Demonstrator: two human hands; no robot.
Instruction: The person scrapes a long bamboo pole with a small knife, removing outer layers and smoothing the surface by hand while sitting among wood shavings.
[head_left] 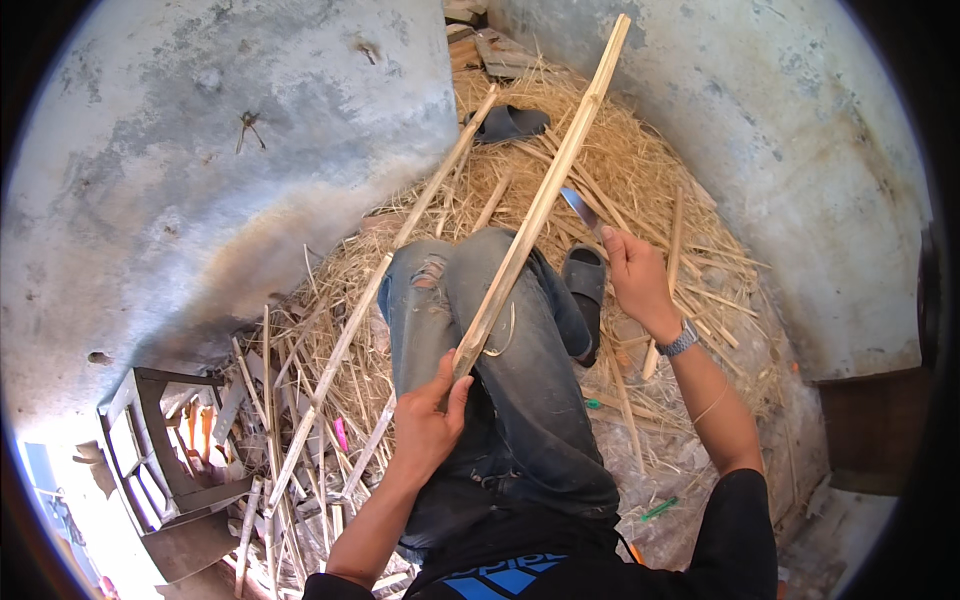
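"So, where is the wooden strip [545,195] lying?"

"It is slanting over the jeans [540,385]; left hand [430,420] is gripping its lower end; right hand [638,280], apart, is clasping a knife [579,208]. Shavings [640,150] are lying beyond."

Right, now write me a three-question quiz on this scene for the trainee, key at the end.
1. Multiple choice: what does the left hand grip?
A) a coil of rope
B) the near end of a long pale strip
C) a hammer

2. True or false: a watch is worn on the right wrist.

3. Fill in the blank: the right hand holds a ____.

Key:
1. B
2. True
3. knife
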